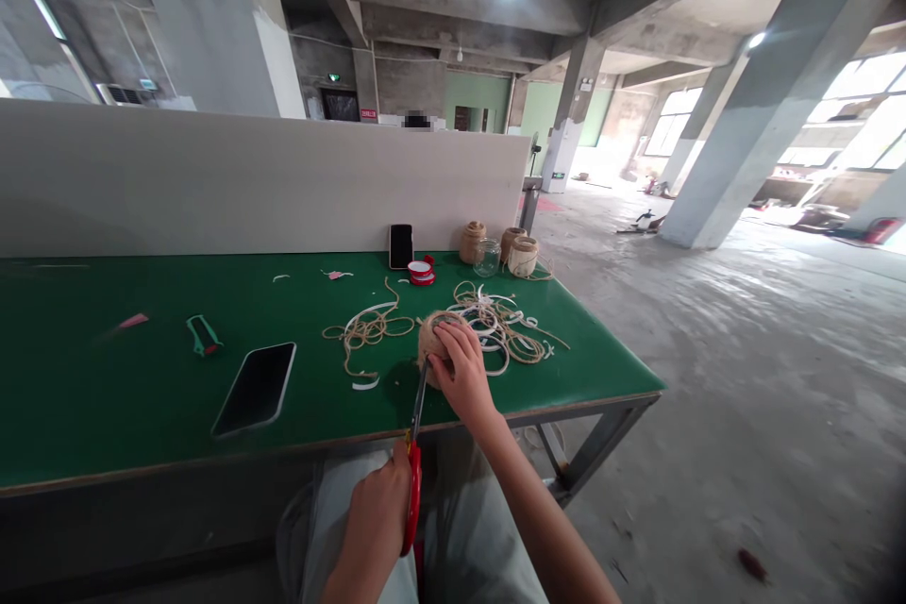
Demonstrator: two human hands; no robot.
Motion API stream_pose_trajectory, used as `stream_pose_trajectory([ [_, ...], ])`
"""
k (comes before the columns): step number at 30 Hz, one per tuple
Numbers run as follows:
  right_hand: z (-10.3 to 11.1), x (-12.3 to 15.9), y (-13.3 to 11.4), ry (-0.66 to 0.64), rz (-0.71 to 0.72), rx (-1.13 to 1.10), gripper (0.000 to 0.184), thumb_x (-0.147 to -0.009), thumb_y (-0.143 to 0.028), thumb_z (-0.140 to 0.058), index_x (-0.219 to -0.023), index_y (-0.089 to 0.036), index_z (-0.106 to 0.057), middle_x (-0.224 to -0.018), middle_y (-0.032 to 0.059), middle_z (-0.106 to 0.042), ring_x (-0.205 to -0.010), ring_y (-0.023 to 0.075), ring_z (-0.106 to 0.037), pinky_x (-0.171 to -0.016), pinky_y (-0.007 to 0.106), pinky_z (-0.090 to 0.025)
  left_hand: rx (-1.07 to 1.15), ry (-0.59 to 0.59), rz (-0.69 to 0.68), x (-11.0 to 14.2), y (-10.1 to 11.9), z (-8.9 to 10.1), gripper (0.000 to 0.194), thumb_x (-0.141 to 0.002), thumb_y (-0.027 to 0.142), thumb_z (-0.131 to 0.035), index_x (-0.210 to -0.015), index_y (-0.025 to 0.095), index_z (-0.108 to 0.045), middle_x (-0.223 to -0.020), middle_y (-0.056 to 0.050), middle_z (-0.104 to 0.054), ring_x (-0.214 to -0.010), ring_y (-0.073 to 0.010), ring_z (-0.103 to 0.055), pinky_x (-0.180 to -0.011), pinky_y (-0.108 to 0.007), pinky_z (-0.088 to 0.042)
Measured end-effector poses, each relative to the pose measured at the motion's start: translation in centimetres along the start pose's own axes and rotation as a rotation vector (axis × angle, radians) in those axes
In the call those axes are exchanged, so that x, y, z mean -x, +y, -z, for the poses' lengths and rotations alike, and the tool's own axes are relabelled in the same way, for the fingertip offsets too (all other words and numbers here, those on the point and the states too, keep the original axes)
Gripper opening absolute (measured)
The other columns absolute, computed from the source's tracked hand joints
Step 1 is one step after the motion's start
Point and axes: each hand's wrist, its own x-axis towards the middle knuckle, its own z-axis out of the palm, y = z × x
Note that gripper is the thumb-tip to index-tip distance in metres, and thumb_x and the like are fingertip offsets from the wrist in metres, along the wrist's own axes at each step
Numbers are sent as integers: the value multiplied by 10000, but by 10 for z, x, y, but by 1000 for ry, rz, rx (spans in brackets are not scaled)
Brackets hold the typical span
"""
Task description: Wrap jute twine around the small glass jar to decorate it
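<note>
My left hand (380, 502) is wrapped round the red handles of a pair of scissors (413, 505), below the table's front edge. Their blades point up and away from me, with the tips against the lower left side of a twine-wrapped jar (428, 338). My right hand (461, 363) grips this jar from the right, fingers curled over it, and partly hides it. Whether the blades are apart is too small to tell. Loose twine (372, 328) lies left of the jar, and a bigger tangle of twine and white strips (520, 340) spreads to its right.
On the green table (162, 434) lie a phone (256, 387), a green-handled tool (204, 336) and red-rimmed tape rolls (421, 272). Another phone (401, 246) leans on the white partition (283, 184). Twine-wrapped jars (523, 257) and a clear glass jar (487, 258) stand at the back right.
</note>
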Motion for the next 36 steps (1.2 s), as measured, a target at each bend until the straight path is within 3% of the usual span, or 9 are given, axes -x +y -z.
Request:
stream_pose_trajectory([
  [8, 1, 0, 0, -1, -1, -1, 393, -878, -200, -517, -1271, -200, -496, -1243, 85, -579, -1219, 240, -461, -1081, 475, -358, 13, -27, 35, -1, 4, 1, 304, -886, 118, -262, -1004, 119, -542, -868, -132, -694, -796, -294, -652, -634, -323, -361],
  [13, 1, 0, -1, -2, 5, 4, 392, -877, -190, -515, -1269, -190, -497, -1244, 87, -576, -1223, 241, -455, -1076, 471, -363, 70, 13, 74, -10, 2, -7, 320, -931, 251, -264, -1018, 132, -549, -892, -126, -698, -857, -265, -654, -671, -291, -394],
  [17, 1, 0, -1, 6, 10, 3, 395, -878, -189, -507, -1273, -197, -493, -1237, 87, -578, -1215, 241, -465, -1072, 472, -368, 272, 86, 9, -13, -2, -20, 300, -921, 278, -292, -858, 171, -565, -787, -86, -684, -731, -212, -643, -635, -268, -405],
  [21, 1, 0, -1, 5, 10, 5, 396, -878, -191, -507, -1275, -202, -493, -1237, 87, -579, -1213, 243, -471, -1067, 471, -376, 597, 153, -23, -7, -1, -27, 320, -888, 407, -361, -684, 204, -500, -565, -32, -588, -531, -179, -571, -491, -253, -386],
  [25, 1, 0, -1, 1, 2, 13, 393, -882, -191, -501, -1275, -200, -492, -1241, 87, -577, -1222, 244, -461, -1064, 470, -378, 908, 76, -31, 2, 5, -21, 355, -823, 515, -460, -669, 197, -489, -467, 11, -500, -419, -132, -488, -414, -221, -358],
  [29, 2, 0, -2, 0, 1, 11, 382, -884, -198, -504, -1266, -189, -498, -1243, 86, -576, -1227, 239, -450, -1069, 460, -374, 1085, -2, -60, 6, 6, -17, 373, -779, 548, -527, -706, 183, -502, -424, 29, -475, -384, -110, -449, -394, -204, -341],
  [36, 2, 0, -1, -5, 3, 4, 380, -880, -180, -500, -1260, -174, -501, -1250, 87, -572, -1230, 232, -438, -1083, 454, -359, 1327, -135, -169, 5, 5, -17, 447, -781, 627, -483, -732, 183, -456, -355, 60, -439, -295, -74, -360, -329, -175, -283],
])
